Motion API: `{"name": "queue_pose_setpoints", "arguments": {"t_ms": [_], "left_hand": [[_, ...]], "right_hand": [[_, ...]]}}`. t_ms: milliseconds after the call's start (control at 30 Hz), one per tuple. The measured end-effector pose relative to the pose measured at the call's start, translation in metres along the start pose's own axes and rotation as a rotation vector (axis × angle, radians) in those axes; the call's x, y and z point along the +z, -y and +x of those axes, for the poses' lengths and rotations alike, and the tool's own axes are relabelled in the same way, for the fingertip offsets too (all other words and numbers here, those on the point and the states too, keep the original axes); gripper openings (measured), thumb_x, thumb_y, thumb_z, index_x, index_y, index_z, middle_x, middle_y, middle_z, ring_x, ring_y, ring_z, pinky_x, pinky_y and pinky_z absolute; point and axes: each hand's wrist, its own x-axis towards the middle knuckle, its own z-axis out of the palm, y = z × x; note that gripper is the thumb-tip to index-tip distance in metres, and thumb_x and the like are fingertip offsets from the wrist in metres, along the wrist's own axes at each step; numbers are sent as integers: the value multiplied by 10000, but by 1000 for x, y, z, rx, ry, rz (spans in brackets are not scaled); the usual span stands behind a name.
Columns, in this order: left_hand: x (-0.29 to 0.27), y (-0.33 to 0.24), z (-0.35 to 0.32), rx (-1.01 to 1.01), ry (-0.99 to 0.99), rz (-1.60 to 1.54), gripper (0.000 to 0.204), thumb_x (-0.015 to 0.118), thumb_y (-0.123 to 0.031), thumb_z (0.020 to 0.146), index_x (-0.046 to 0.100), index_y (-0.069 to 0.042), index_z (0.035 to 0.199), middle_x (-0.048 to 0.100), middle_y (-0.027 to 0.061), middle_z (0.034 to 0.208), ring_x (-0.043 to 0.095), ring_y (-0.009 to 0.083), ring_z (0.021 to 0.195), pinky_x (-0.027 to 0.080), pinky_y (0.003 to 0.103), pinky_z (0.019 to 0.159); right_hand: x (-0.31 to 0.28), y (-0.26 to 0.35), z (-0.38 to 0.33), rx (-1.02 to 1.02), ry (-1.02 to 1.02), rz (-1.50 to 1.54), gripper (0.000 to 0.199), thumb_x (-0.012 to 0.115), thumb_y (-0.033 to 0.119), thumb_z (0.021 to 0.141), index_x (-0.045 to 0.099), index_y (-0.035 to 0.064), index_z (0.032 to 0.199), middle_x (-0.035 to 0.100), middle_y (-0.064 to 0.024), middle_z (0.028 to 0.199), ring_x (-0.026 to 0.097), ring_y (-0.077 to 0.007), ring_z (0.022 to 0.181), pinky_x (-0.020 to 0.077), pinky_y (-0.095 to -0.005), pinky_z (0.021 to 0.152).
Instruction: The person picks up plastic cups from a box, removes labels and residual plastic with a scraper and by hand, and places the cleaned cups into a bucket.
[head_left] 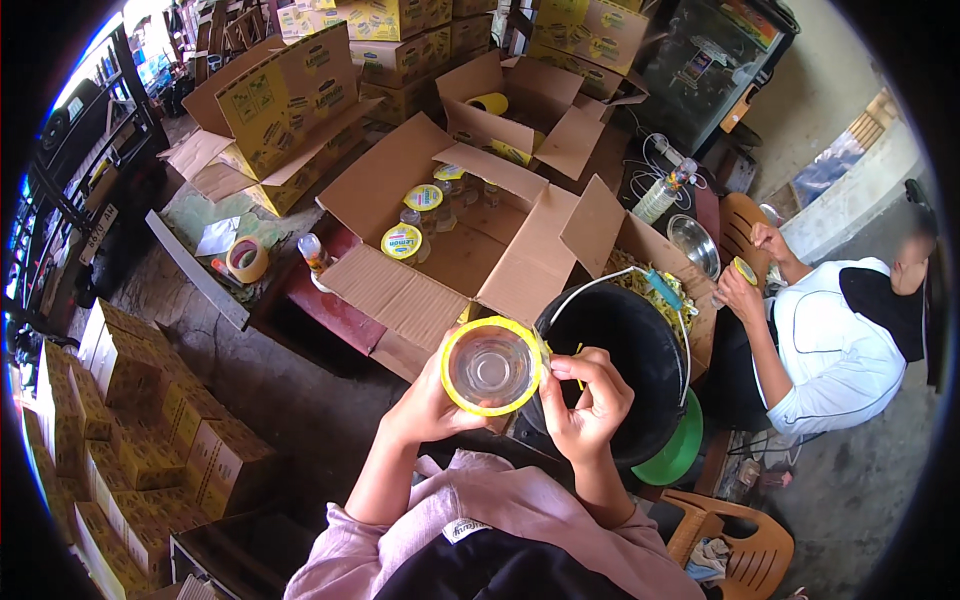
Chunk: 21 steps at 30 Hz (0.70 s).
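The left hand (425, 405) is gripping a clear jar (492, 366) by its side, tilting its open mouth up toward the face so the yellow rim shows. The right hand (585, 400) is closing its fingertips on that rim's right edge, apparently pinching a yellow strip there. The jar is hanging above the near edge of a black bucket (625, 350). Behind it, one open box (470, 250) is holding about three yellow-lidded jars (402, 241) upright for packing. A co-worker (840, 340) is sitting at right, handling one more lid.
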Motion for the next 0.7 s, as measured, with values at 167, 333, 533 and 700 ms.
{"name": "queue_pose_setpoints", "arguments": {"t_ms": [167, 333, 533, 700], "left_hand": [[-2, -10, 4, 37, 82, 12, 722, 750, -187, 624, 349, -7, 1197, 418, 153, 1153, 433, 285, 1069, 344, 367, 910], [-3, -11, 4, 81, 109, 0, 698, 738, -188, 637, 357, -6, 1192, 411, 151, 1154, 436, 284, 1060, 346, 360, 903], [2, -13, 6, 91, 95, -36, 697, 751, -152, 614, 365, -10, 1176, 422, 141, 1119, 447, 262, 1049, 368, 348, 881], [12, -3, 9, 82, -79, -32, 678, 789, -106, 562, 385, -30, 1100, 430, 119, 1088, 473, 224, 1019, 389, 321, 854]], "right_hand": [[1, -2, 1, 18, 22, -8, 194, 640, -74, 605, 599, 17, 772, 563, -54, 643, 530, -178, 596, 423, -254, 549], [-3, -2, 0, 15, 39, 7, 194, 632, -75, 604, 601, 15, 772, 558, -57, 643, 529, -178, 600, 424, -254, 545], [-5, -2, 1, 21, 62, 55, 197, 623, -77, 600, 602, 12, 774, 556, -57, 640, 524, -176, 596, 426, -253, 546], [-2, 0, -2, -15, 56, 50, 136, 615, -67, 636, 573, -15, 755, 550, -62, 642, 494, -139, 583, 386, -220, 536]]}}
